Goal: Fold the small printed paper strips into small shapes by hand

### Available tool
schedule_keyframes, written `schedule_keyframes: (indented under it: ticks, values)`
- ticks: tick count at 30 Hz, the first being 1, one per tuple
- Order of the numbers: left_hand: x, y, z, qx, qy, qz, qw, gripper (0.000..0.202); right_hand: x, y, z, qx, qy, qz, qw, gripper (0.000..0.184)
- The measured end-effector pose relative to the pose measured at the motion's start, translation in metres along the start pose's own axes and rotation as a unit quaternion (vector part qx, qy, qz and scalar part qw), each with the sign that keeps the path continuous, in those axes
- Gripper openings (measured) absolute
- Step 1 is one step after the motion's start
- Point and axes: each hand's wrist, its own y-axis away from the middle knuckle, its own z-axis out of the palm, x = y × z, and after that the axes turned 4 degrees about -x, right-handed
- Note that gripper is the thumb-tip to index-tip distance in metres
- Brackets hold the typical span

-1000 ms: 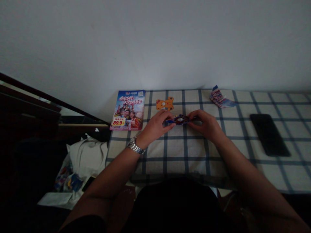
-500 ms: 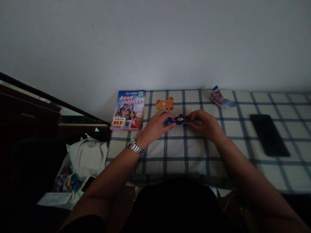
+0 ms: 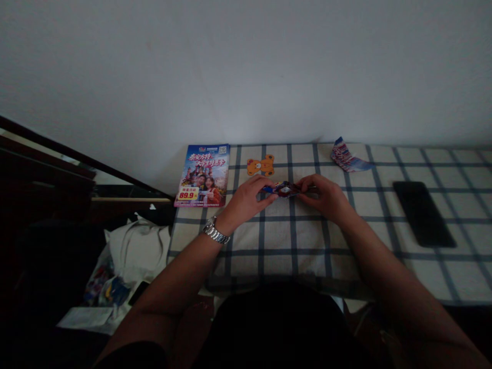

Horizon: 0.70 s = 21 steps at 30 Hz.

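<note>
A small folded printed paper (image 3: 285, 189), dark blue and red, spans the space between my two hands above the checked cloth. Pinched at its left end, it sits between the thumb and fingers of my left hand (image 3: 253, 197), which wears a metal watch (image 3: 215, 230) at the wrist. My right hand (image 3: 323, 195) grips the opposite end the same way. In the middle the paper bulges into a diamond shape with a pale patch inside. Just beyond my left fingers lies an orange bear figure (image 3: 260, 165) on the cloth. My fingertips hide both ends of the paper.
A printed flyer (image 3: 203, 177) lies at the table's left corner. Farther right are another folded, creased paper (image 3: 348, 156) and a black phone (image 3: 424, 213). Blue-striped checked cloth (image 3: 277, 236) covers the table, against a pale wall. Left and below are white bags (image 3: 140, 248).
The opening in the middle of the folded paper looks slightly different, and more of its pale inside shows. Both hands keep their pinch in nearly the same place.
</note>
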Motion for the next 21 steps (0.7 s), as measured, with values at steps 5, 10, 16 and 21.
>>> schedule_keyframes:
  ticks: [5,10,16,21]
  values:
    - [-0.003,0.0,0.002,0.013,0.007,0.004,1.0,0.02,0.006,0.0,-0.001,0.0,-0.012,0.019,1.0,0.021]
    - [-0.002,-0.001,0.003,0.018,-0.003,0.001,1.0,0.017,0.001,-0.001,-0.01,0.008,0.022,0.011,1.0,0.029]
    - [-0.001,-0.002,0.004,0.028,0.021,-0.002,0.999,0.015,0.004,0.003,-0.034,0.114,0.138,0.045,0.983,0.02]
    - [-0.002,-0.001,0.004,0.026,0.026,-0.007,0.999,0.018,0.022,0.013,-0.063,0.22,0.26,0.065,0.938,0.025]
